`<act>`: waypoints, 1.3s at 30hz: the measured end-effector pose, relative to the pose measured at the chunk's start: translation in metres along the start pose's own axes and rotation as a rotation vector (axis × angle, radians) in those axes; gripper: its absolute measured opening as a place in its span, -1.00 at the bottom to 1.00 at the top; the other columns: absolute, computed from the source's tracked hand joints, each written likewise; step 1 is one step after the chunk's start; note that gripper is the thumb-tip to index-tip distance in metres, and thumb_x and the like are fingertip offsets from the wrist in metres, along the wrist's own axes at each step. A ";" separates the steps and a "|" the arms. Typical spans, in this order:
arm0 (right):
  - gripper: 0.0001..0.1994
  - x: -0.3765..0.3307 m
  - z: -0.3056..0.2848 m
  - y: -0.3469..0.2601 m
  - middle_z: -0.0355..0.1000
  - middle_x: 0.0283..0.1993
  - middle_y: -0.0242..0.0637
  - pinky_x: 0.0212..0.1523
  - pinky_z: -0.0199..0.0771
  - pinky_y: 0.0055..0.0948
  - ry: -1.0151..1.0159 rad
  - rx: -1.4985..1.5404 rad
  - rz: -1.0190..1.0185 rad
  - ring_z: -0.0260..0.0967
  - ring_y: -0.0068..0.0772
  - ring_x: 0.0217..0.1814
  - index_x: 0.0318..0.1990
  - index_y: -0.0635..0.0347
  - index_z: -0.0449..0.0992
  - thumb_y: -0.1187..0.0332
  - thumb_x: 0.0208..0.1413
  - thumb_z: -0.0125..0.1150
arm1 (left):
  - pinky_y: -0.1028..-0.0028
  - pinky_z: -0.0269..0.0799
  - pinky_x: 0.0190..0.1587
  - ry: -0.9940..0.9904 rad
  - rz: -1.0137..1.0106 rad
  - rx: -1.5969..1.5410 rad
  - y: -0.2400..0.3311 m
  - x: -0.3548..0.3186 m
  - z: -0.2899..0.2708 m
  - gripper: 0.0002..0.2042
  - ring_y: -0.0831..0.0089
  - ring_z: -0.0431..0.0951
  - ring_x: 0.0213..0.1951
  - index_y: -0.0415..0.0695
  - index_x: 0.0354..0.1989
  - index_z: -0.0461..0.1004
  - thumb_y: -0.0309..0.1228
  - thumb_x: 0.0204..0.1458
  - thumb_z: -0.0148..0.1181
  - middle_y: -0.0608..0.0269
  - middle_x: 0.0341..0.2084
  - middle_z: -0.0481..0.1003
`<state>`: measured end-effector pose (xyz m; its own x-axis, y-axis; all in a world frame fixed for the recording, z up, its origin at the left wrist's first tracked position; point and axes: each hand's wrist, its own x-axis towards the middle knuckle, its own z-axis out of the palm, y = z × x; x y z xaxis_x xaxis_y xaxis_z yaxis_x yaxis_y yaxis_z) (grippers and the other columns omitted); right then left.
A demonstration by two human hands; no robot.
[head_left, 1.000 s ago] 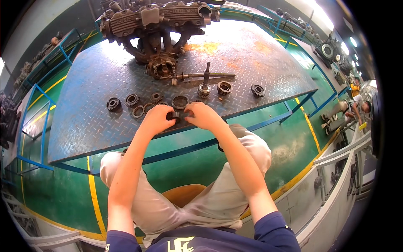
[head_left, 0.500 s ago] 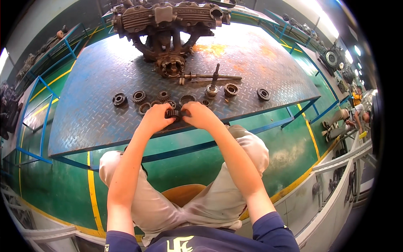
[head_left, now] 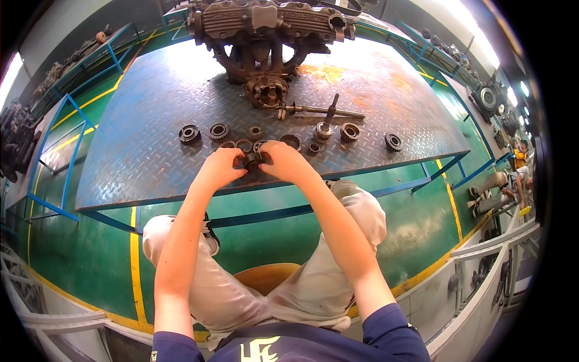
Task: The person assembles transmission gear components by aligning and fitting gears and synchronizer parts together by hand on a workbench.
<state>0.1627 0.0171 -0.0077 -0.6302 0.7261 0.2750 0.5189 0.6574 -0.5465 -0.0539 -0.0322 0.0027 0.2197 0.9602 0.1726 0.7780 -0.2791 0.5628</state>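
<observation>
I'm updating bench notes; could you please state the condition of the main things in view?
Left hand: curled, holding the dark gear
Right hand: curled beside it, grip unclear
Dark gear: partly hidden
Gear with shaft: upright
Long rod: lying down
Leftmost gear: lying flat
Tabletop: orange-stained in places
Engine assembly: standing on the tabletop

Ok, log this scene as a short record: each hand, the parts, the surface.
Left hand: fingers on the left side of a dark gear
Right hand: at the dark gear's right side; its grip is unclear
Far side of table: large engine part
In front of engine part: long rod, lying flat
Standing: upright rod, right of the hands
Far-right gear: on the table, apart from the others
Surface: metal table with a raised pattern
Floor: green, yellow lines
</observation>
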 end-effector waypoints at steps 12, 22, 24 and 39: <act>-0.65 0.007 0.008 -0.008 0.45 -0.28 -0.16 -0.26 0.45 -0.29 0.057 0.100 -0.111 0.44 -0.17 -0.32 -0.15 0.27 0.54 0.34 -0.10 0.45 | 0.30 0.42 -0.32 -0.037 -0.076 -0.005 -0.006 -0.017 -0.015 -0.75 0.17 0.51 -0.45 -0.29 -0.32 0.54 -0.43 -0.16 0.39 0.01 -0.47 0.55; -0.68 -0.007 -0.015 0.000 0.49 -0.32 -0.18 -0.16 0.47 -0.21 -0.042 0.036 -0.035 0.46 -0.10 -0.22 -0.18 0.24 0.56 0.33 -0.12 0.41 | 0.35 0.42 -0.29 -0.040 -0.016 -0.053 0.007 -0.006 -0.015 -0.70 0.22 0.51 -0.43 -0.32 -0.24 0.55 -0.44 -0.15 0.38 -0.01 -0.47 0.54; -0.68 -0.012 -0.021 0.002 0.50 -0.30 -0.21 -0.12 0.46 -0.19 -0.067 0.020 -0.011 0.46 -0.07 -0.16 -0.18 0.20 0.57 0.31 -0.12 0.41 | 0.35 0.42 -0.27 -0.055 -0.022 -0.059 0.013 -0.002 -0.012 -0.69 0.23 0.52 -0.41 -0.32 -0.22 0.56 -0.44 -0.15 0.38 -0.02 -0.45 0.54; -0.72 -0.041 -0.055 0.018 0.52 -0.33 -0.15 -0.15 0.47 -0.19 0.030 0.032 0.134 0.48 -0.03 -0.17 -0.17 0.26 0.57 0.34 -0.04 0.35 | 0.28 0.47 -0.09 -0.011 0.227 -0.130 0.020 0.040 0.034 -0.70 0.03 0.58 -0.21 -0.24 -0.20 0.58 -0.41 -0.15 0.35 -0.03 -0.31 0.59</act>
<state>0.2298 0.0100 0.0148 -0.5385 0.8132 0.2209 0.5784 0.5473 -0.6049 -0.0093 0.0006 -0.0067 0.3870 0.8726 0.2980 0.6262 -0.4860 0.6097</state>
